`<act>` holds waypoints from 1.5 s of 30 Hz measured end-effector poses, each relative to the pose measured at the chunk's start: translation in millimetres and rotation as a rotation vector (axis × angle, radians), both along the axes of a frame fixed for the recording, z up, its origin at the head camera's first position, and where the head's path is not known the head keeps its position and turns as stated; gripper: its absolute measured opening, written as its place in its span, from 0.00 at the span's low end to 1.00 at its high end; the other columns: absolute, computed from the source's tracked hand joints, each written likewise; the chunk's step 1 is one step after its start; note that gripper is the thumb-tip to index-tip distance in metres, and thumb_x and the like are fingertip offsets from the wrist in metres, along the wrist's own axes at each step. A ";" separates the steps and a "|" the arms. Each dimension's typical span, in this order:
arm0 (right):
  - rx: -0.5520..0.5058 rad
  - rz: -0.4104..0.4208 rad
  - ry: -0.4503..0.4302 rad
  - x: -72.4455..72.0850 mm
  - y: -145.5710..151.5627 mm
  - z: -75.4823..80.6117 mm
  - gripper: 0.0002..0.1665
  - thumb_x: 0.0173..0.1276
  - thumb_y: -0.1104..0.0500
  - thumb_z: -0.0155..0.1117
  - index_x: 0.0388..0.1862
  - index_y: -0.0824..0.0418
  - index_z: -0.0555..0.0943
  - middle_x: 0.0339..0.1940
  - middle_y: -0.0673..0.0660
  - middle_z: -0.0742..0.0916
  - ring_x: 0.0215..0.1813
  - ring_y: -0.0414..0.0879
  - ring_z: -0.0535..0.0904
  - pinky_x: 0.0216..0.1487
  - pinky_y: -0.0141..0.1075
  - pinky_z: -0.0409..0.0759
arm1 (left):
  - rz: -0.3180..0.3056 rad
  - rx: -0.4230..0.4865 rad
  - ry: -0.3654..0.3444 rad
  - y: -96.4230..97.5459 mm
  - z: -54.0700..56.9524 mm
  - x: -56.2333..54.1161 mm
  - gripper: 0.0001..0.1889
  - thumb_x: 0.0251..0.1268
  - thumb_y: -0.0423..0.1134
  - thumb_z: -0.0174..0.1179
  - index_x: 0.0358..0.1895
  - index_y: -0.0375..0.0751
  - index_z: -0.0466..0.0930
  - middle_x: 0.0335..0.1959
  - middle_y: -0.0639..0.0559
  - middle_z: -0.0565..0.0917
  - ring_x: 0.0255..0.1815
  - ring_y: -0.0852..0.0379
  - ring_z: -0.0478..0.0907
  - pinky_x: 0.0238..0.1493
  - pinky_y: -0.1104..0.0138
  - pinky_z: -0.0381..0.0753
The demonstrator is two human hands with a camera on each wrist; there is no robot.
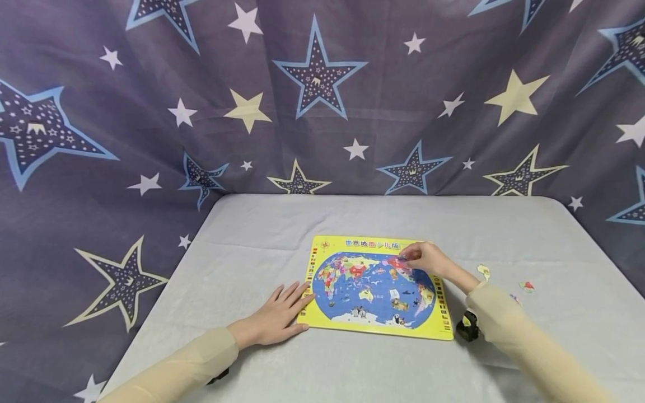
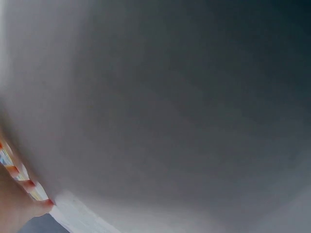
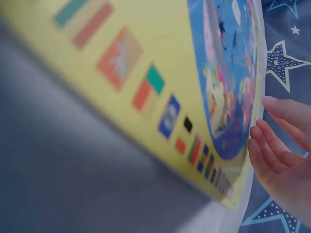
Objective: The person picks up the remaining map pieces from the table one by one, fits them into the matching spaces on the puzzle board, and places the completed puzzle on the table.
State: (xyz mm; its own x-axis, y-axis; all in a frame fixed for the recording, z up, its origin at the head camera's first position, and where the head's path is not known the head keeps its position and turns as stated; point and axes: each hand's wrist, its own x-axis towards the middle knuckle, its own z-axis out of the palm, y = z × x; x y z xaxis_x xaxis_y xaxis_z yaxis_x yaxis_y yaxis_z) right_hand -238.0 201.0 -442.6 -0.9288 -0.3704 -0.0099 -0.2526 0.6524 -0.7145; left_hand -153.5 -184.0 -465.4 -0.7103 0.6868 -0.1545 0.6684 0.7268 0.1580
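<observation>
A yellow-bordered world map puzzle board [image 1: 383, 330] lies flat on the table, with a blue ocean, coloured continents and printed animals. My left hand [image 1: 274, 319] rests palm down with spread fingers, fingertips on the board's left border. Over the map's upper right, my right hand [image 1: 425, 258] has bent fingers with their tips at the pink map piece [image 1: 395, 263]. I cannot tell whether they pinch it. In the right wrist view the right hand [image 3: 282, 150] shows curved fingers beyond the board's flag-printed border [image 3: 170, 116]. Part of the left hand [image 2: 19, 204] shows in the left wrist view.
To the board's right lie loose map pieces: a yellowish one [image 1: 484, 271], a red and green one [image 1: 526, 286] and a purple one [image 1: 515, 299] partly behind the right sleeve [image 1: 509, 330]. A pale cloth covers the table [image 1: 252, 240]. A star-patterned curtain [image 1: 373, 123] hangs behind.
</observation>
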 end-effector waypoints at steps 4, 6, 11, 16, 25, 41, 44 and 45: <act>0.011 -0.003 0.006 6.7 9.8 6.1 0.14 0.56 0.67 0.60 0.42 0.71 0.78 0.35 0.62 0.82 0.37 0.51 0.78 0.38 0.42 0.77 | -0.002 0.001 -0.002 0.0 -0.7 0.7 0.35 0.63 0.64 0.32 0.70 0.51 0.45 0.71 0.49 0.43 0.70 0.48 0.40 0.64 0.48 0.42; 0.008 0.002 0.019 10.6 16.0 9.7 0.14 0.57 0.67 0.60 0.42 0.72 0.78 0.35 0.63 0.82 0.37 0.52 0.77 0.37 0.41 0.76 | 0.000 -0.002 -0.003 0.0 -1.1 1.4 0.35 0.63 0.64 0.32 0.70 0.51 0.45 0.71 0.49 0.43 0.70 0.48 0.40 0.64 0.48 0.42; 0.006 -0.006 0.043 16.8 31.4 14.2 0.14 0.57 0.66 0.60 0.43 0.72 0.78 0.36 0.63 0.82 0.37 0.52 0.77 0.36 0.40 0.77 | 0.004 -0.001 -0.008 0.1 -2.0 2.6 0.35 0.63 0.64 0.31 0.70 0.51 0.45 0.71 0.49 0.43 0.70 0.47 0.40 0.64 0.48 0.42; 0.008 -0.024 0.048 20.0 44.5 16.0 0.15 0.57 0.66 0.60 0.43 0.73 0.77 0.36 0.64 0.82 0.36 0.51 0.77 0.36 0.39 0.77 | 0.004 0.000 -0.006 0.1 -2.4 1.6 0.35 0.64 0.63 0.32 0.70 0.51 0.45 0.71 0.49 0.43 0.70 0.48 0.39 0.64 0.48 0.41; 0.038 -0.028 0.115 31.1 66.6 23.6 0.15 0.57 0.68 0.60 0.43 0.74 0.77 0.36 0.65 0.82 0.35 0.51 0.78 0.36 0.40 0.77 | 0.008 0.001 -0.006 0.8 -1.1 0.2 0.34 0.64 0.63 0.33 0.70 0.51 0.44 0.71 0.49 0.42 0.70 0.48 0.39 0.64 0.49 0.40; 0.052 -0.023 0.119 55.6 94.4 23.5 0.14 0.56 0.68 0.61 0.42 0.74 0.77 0.34 0.64 0.82 0.32 0.44 0.78 0.31 0.31 0.77 | 0.005 0.002 0.005 1.1 1.4 1.3 0.34 0.64 0.62 0.34 0.70 0.50 0.44 0.71 0.48 0.43 0.70 0.48 0.40 0.64 0.48 0.41; 0.053 -0.021 0.102 61.5 97.9 23.1 0.14 0.56 0.69 0.61 0.42 0.74 0.77 0.34 0.64 0.82 0.31 0.41 0.77 0.30 0.30 0.77 | 0.004 -0.005 0.005 0.9 1.2 1.4 0.34 0.64 0.62 0.33 0.70 0.51 0.44 0.71 0.48 0.43 0.70 0.48 0.40 0.64 0.48 0.41; 0.051 -0.020 0.095 63.6 98.8 23.2 0.14 0.56 0.69 0.61 0.42 0.74 0.78 0.34 0.64 0.82 0.31 0.40 0.77 0.30 0.30 0.77 | 0.004 -0.006 0.004 0.8 1.2 1.4 0.34 0.64 0.62 0.33 0.70 0.51 0.44 0.71 0.48 0.43 0.70 0.48 0.39 0.64 0.49 0.41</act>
State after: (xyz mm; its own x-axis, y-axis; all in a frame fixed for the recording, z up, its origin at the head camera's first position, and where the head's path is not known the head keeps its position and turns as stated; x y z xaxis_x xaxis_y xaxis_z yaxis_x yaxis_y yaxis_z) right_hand -174.4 299.8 -419.4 -0.9338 -0.3527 0.0603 -0.3040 0.6931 -0.6537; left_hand -152.1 -183.1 -464.3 -0.7135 0.6832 -0.1554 0.6663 0.7302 0.1511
